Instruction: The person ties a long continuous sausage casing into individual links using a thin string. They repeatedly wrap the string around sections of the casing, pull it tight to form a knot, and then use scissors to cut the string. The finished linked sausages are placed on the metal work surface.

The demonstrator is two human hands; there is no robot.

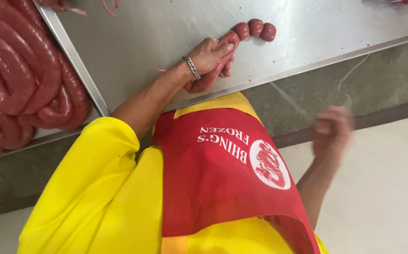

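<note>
Left hand (208, 59) is clenching a red sausage link (241, 35) at the steel table (307, 28) edge, three tied segments curling far of the fingers. Right hand (332, 129) is hanging blurred off the table; grip unclear. Coiled sausage (20, 80) is lying left.

A shiny steel table (157, 42) stands over a pale floor (387, 197) with a grey kerb.
</note>
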